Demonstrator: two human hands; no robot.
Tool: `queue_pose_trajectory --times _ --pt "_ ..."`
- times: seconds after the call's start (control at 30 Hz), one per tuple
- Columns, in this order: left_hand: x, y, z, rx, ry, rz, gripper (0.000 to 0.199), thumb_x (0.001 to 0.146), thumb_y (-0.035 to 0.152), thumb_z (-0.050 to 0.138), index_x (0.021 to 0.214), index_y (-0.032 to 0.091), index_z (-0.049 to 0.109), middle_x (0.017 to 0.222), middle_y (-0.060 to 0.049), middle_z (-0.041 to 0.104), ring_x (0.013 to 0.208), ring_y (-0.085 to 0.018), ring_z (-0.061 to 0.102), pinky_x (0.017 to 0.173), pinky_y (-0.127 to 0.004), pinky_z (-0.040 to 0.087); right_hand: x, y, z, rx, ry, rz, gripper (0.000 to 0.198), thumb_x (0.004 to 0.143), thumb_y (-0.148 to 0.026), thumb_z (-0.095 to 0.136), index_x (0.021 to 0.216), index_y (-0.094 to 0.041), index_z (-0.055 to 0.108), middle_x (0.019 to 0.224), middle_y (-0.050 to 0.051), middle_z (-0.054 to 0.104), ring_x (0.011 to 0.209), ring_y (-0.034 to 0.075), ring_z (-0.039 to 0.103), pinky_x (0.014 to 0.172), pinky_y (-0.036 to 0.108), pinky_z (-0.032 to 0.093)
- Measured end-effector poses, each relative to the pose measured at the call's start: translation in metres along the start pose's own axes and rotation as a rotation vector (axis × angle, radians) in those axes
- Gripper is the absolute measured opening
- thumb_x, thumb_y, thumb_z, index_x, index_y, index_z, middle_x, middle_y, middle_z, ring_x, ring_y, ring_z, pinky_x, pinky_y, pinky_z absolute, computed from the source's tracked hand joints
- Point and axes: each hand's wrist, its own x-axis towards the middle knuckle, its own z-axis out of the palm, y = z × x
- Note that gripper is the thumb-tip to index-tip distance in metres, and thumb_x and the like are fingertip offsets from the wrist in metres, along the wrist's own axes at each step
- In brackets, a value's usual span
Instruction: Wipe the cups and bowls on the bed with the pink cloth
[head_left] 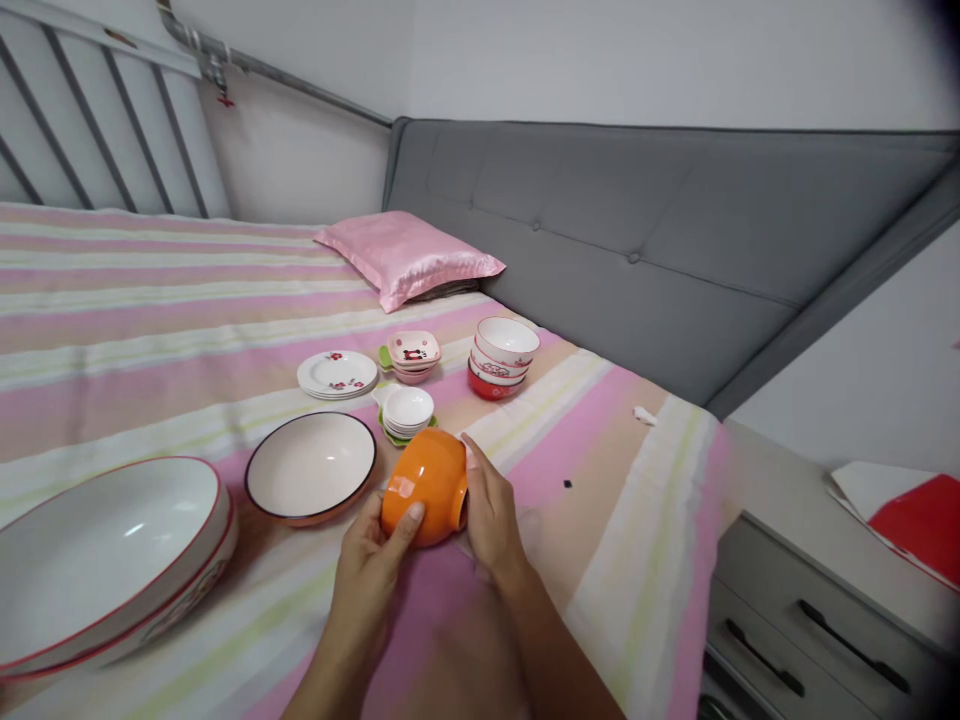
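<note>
Both my hands hold an orange bowl (429, 482), tipped on its side above the striped bedsheet, its foot ring facing right. My left hand (375, 555) grips it from the lower left, thumb across the outer wall. At the foot side, my right hand (493, 505) presses its fingers against the bowl. Just beyond the bowl is a stack of small white dishes (409, 408) on a green leaf-shaped dish (388, 432). To the left sits a wide, shallow white bowl with a dark rim (311, 465). The inside of the orange bowl is hidden.
Large red-rimmed bowls (112, 560) stand at the left. Farther back are flowered plates (337, 373), small pink dishes (415, 350) and stacked bowls (506, 345). A pink pillow (409, 252) rests near the grey headboard (600, 210). Right of the bed stands a nightstand (817, 620).
</note>
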Motion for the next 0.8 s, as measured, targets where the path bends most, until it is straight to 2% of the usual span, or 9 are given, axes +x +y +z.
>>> queue_pose_trajectory --times 0.1,0.23,0.4,0.6,0.8 --pt "-0.001 0.0 0.001 0.012 0.008 0.008 0.036 0.074 0.036 0.071 0.104 0.019 0.062 0.1 -0.004 0.064 0.091 -0.016 0.056 0.081 -0.025 0.045 -0.007 -0.009 -0.001 -0.245 0.053 -0.184 0.046 0.095 -0.027 0.028 0.131 -0.011 0.051 0.132 0.012 0.056 0.124 0.021 0.051 0.107 0.041 0.04" --pt "-0.001 0.0 0.001 -0.006 0.018 0.027 0.034 0.075 0.036 0.07 0.105 0.02 0.061 0.103 -0.002 0.063 0.093 -0.015 0.055 0.083 -0.025 0.044 -0.016 -0.014 0.002 -0.471 0.152 -0.432 0.042 0.092 -0.017 0.033 0.128 -0.009 0.053 0.128 0.013 0.059 0.121 0.022 0.054 0.106 0.042 0.042" --pt "0.001 -0.003 -0.002 0.004 0.039 0.038 0.027 0.076 0.036 0.07 0.095 0.02 0.061 0.091 0.001 0.061 0.087 -0.013 0.053 0.079 -0.022 0.044 -0.024 -0.017 0.008 -0.608 0.231 -0.597 0.039 0.091 -0.012 0.038 0.125 -0.007 0.055 0.124 0.015 0.061 0.119 0.023 0.056 0.102 0.042 0.047" --pt "0.004 -0.008 -0.004 -0.036 0.066 0.03 0.028 0.075 0.036 0.07 0.096 0.02 0.061 0.091 0.001 0.062 0.087 -0.013 0.054 0.082 -0.024 0.043 -0.031 -0.022 0.009 -0.574 0.227 -0.694 0.035 0.087 -0.009 0.042 0.117 -0.007 0.06 0.117 0.015 0.066 0.117 0.024 0.058 0.1 0.04 0.048" --pt "0.003 -0.006 -0.004 -0.066 0.065 0.017 0.029 0.076 0.035 0.07 0.098 0.02 0.061 0.082 0.003 0.058 0.078 -0.011 0.053 0.073 -0.021 0.044 -0.036 -0.026 0.006 -0.33 0.159 -0.813 0.039 0.081 -0.004 0.046 0.118 -0.011 0.058 0.106 0.01 0.071 0.105 0.019 0.065 0.092 0.032 0.053"
